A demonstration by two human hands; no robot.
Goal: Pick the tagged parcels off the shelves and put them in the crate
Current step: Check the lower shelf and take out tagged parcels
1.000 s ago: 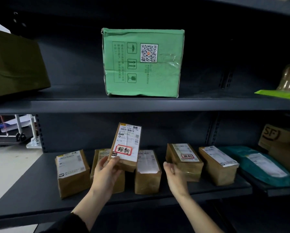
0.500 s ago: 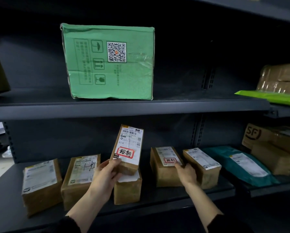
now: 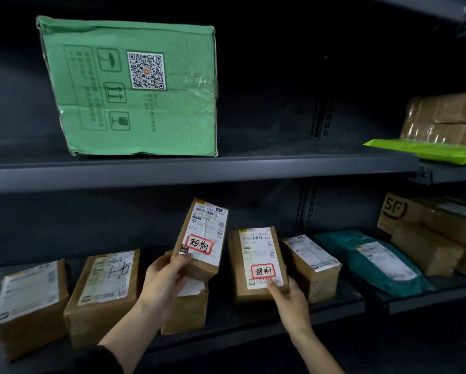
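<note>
Dark grey steel shelving carries a green carton. Below the carton, the left hand grips a brown first tagged parcel, held aloft. Below-right of the carton, the right hand pinches the second tagged parcel, tipped up; both labels bear red-bordered handwritten tags.

one small brown cardboard parcel, with a white shipping label and a red-bordered handwritten tag, is raised off the lower shelf, label facing out, leaning slightly right, its bottom end pinched in the left hand. just beside it on the right, a second brown cardboard parcel with the same kind of tag is tipped up, label forward, the right hand gripping its lower right corner
</note>
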